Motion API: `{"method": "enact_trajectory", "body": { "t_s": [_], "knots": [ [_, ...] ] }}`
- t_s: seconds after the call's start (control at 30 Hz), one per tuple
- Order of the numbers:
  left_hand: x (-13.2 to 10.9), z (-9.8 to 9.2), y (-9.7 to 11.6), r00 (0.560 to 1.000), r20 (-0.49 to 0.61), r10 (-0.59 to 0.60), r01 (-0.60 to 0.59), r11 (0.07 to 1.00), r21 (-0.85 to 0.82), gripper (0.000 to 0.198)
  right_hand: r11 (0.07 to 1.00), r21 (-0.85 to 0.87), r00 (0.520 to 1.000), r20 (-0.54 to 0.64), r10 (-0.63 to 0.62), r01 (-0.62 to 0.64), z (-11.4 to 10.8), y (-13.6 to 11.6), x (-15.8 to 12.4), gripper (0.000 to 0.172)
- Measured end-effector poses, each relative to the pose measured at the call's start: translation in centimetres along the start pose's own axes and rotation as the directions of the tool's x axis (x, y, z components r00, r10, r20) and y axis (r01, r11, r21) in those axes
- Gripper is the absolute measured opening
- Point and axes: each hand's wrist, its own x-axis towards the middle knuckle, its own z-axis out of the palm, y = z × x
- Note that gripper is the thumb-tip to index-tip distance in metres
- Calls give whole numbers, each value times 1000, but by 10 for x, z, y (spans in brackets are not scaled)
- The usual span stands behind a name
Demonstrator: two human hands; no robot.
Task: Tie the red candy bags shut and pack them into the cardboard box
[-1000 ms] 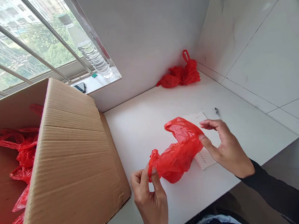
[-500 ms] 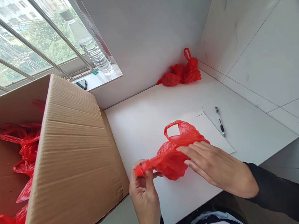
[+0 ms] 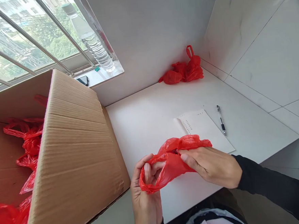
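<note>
A thin red plastic bag [image 3: 173, 165] is stretched between my hands above the white table. My left hand [image 3: 146, 194] holds its left end; a handle loop hangs round the fingers and thumb. My right hand [image 3: 214, 165] grips the bag from the right, with the thumb on the outside and the fingers reaching into its mouth, where their tips are hidden. Something dark shows in the mouth, too small to make out. Beneath and behind the bag lies a white notebook [image 3: 204, 128] with rows of handwriting.
At left stands a cardboard box [image 3: 83, 154] with several red bags [image 3: 31, 144] inside. More red bags [image 3: 184, 70] sit at the table's [image 3: 139, 116] back corner. A pen [image 3: 221, 120] lies right of the notebook. On the sill are a water bottle [image 3: 93, 44] and a phone [image 3: 83, 80].
The bag's left end has opened from a bunched twist into a loop round my left fingers. My right fingers have moved from lying over the bag into its mouth. More of the notebook shows.
</note>
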Motion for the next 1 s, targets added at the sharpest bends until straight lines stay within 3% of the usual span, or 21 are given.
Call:
{"method": "enact_trajectory", "body": {
  "t_s": [0.07, 0.13, 0.23, 0.4, 0.57, 0.8, 0.9, 1.0],
  "knots": [
    [-3, 2, 8, 993, 59, -105, 112, 986, -126, 27, 998, 42, 998, -30, 47, -45, -3, 2, 4, 51],
    [-7, 4, 16, 977, 104, -185, 200, 967, -156, 26, 995, -48, 994, -65, 87, -90, -2, 7, 7, 47],
    [-13, 4, 20, 958, 65, -279, 285, 951, -120, 37, 967, -225, 991, -86, 105, -122, 4, 17, 10, 37],
    [-22, 0, 15, 941, -95, -326, 307, 936, -169, 38, 919, -390, 995, -100, 25, -63, 19, 30, 16, 31],
    [-34, 8, 22, 924, -40, -381, 375, 921, -106, 35, 915, -398, 992, -124, 25, -73, 27, 40, 28, 22],
    [-33, 10, 25, 976, 160, -148, 156, 987, -37, 34, 911, -376, 974, -206, 94, -167, 8, 45, 40, 32],
    [-28, 7, 20, 981, 140, -135, 136, 991, 1, 34, 894, -385, 959, -247, 140, -230, 3, 39, 40, 34],
    [-24, 3, 15, 982, 78, -175, 176, 984, -16, 41, 896, -393, 968, -212, 132, -208, 4, 31, 37, 31]
  ]
}}
